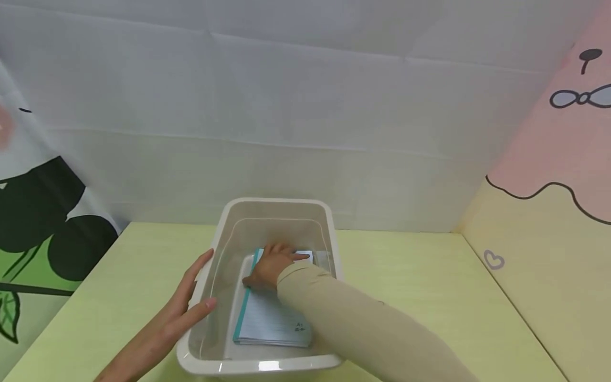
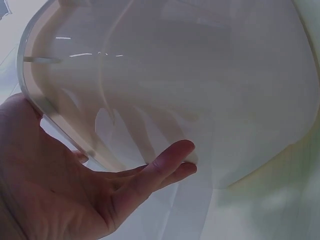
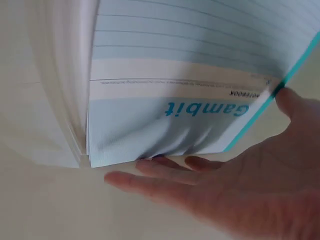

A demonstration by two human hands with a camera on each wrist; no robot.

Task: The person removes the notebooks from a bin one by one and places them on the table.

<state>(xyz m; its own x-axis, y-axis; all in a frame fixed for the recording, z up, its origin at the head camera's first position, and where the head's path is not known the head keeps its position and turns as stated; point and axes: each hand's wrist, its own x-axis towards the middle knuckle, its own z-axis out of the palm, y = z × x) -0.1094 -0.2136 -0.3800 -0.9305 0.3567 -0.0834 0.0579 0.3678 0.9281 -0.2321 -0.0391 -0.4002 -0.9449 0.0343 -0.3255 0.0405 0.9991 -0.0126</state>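
Note:
A pale plastic bin (image 1: 281, 366) stands on the table, its rim towards me. My left hand (image 1: 179, 313) holds its left side, thumb over the rim and fingers along the outer wall; in the left wrist view the fingers (image 2: 155, 170) lie against that wall (image 2: 240, 100). Inside the bin lies a light blue lined notebook (image 1: 267, 315) with a teal spine, apparently on top of others. My right hand (image 1: 272, 268) reaches over its far end, fingers spread. In the right wrist view the thumb touches the spine of the notebook (image 3: 200, 115), while nearly straight fingers lie along its end edge.
Pale layered edges (image 3: 65, 75) run beside the notebook in the right wrist view. The yellow-green table (image 1: 406, 297) extends to both sides of the bin. A white cloth wall (image 1: 286, 106) rises behind, and printed panels (image 1: 539, 254) flank the table.

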